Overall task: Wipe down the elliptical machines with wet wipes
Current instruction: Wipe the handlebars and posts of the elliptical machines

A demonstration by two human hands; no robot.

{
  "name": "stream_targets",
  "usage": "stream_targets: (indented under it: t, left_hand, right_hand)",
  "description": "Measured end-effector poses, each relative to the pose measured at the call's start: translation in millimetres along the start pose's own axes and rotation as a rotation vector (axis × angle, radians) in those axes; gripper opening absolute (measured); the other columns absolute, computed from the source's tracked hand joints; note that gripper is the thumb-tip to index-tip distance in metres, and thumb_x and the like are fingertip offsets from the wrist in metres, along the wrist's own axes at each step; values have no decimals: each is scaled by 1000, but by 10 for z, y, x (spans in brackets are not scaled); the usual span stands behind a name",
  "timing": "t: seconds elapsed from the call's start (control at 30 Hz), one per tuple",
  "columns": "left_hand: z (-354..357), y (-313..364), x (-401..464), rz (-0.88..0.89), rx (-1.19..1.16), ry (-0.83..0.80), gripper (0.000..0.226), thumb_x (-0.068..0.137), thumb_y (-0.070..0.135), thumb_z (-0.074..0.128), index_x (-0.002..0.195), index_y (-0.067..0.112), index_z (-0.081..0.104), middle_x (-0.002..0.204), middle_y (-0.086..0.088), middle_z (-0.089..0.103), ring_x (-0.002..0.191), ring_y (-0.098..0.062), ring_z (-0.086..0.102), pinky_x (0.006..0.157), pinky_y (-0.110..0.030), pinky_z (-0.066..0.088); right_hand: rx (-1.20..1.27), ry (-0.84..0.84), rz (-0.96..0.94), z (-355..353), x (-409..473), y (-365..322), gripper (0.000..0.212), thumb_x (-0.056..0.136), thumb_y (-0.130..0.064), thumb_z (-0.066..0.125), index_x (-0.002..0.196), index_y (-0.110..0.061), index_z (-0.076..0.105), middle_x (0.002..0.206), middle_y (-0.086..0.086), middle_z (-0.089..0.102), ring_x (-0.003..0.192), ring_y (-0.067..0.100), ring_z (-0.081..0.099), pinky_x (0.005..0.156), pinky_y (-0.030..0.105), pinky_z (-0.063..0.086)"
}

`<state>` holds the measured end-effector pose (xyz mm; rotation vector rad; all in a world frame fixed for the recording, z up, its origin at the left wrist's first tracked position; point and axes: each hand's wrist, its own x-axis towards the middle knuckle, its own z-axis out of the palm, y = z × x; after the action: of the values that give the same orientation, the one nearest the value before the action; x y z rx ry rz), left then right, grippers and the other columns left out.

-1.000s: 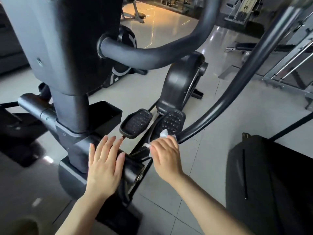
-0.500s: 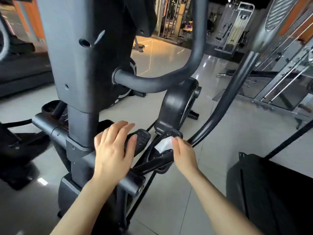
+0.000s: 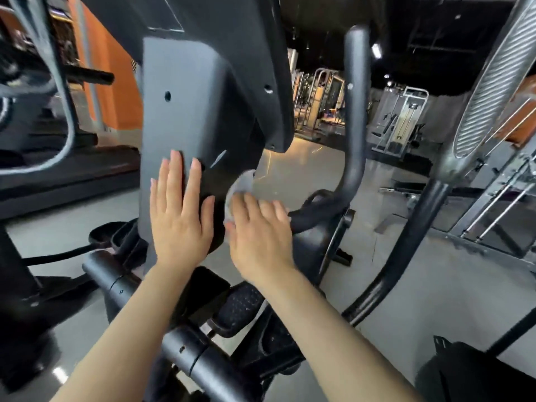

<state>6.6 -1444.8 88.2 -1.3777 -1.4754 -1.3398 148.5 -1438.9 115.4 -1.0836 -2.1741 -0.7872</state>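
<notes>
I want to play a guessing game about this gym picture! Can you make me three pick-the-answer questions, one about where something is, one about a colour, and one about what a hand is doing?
1. Where is the wet wipe?
A. On the floor
B. Under the right hand
C. On the foot pedal

2. What colour is the wall behind the machines on the left?
A. Orange
B. Green
C. White

3. How is the left hand placed on the grey column cover?
A. Curled into a fist
B. Pinching a bottle
C. Flat, with its fingers straight

Answers:
1 B: the wipe pokes out from beneath the right hand.
2 A: the wall strip there is plainly orange.
3 C: the palm lies flat against the cover, holding nothing.
</notes>
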Motion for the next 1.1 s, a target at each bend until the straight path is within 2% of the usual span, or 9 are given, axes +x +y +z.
stream_targets:
  t: [0.07,0.17,0.33,0.5,0.63,0.83,0.9,0.97,1.1]
  left_hand:
    - [29,-36,-10,28,-5,20,49,103,23,42,148,5,33,152,-29,31,142,-42,27,113,-58,29]
    - [26,-57,-8,45,8,28,48,105,25,39,149,7,32,152,-29,31,142,-42,28,113,-57,31]
    - [18,-44,-20,35,36,22,47,106,28,36,149,10,31,153,-27,32,142,-41,30,113,-56,29]
    - [10,-26,-15,37,47,36,46,106,27,36,149,10,32,152,-26,34,142,-39,30,112,-55,30]
    - [21,-16,-20,26,49,56,46,106,25,37,149,11,32,152,-25,34,142,-39,30,113,-53,29]
    - [35,-16,-26,16,55,75,45,106,26,37,148,12,33,152,-25,35,142,-37,31,114,-51,30]
    - [34,-23,-28,14,51,70,45,106,26,37,148,12,33,152,-25,35,142,-37,30,114,-52,30]
    - [31,-22,-34,21,51,67,45,106,26,36,148,12,33,152,-25,35,142,-37,30,113,-53,30]
    - [25,-33,-34,32,56,68,45,106,26,37,148,12,33,152,-25,35,142,-38,31,113,-53,30]
  right_hand:
    - [-317,-69,-45,136,-33,0,55,93,-30,47,141,-6,40,121,7,56,95,24,56,85,39,45]
    - [-414,91,-176,216,43,198,49,90,-41,58,128,-10,58,92,1,63,72,17,59,65,30,44]
    - [-244,171,-177,165,248,308,36,96,-33,41,83,-12,68,56,3,61,44,22,59,46,25,39]
    - [-53,185,-63,57,242,393,23,87,-19,53,65,-14,57,44,1,53,35,21,54,40,22,36]
    - [135,246,-164,7,110,572,34,95,-26,40,74,-9,60,55,2,59,47,24,58,50,28,44]
    - [-45,-25,-216,66,64,376,63,84,-52,61,135,-17,49,115,13,65,84,33,62,72,39,46]
    - [-162,-50,-222,103,87,263,55,84,-32,61,135,-15,48,108,11,66,71,27,61,61,33,44]
    - [-151,8,-280,84,82,321,47,87,-13,39,130,-12,57,107,9,68,65,23,58,56,31,43]
    - [40,-1,-453,-36,13,595,52,84,-2,28,123,-3,63,113,13,66,75,26,61,66,35,53]
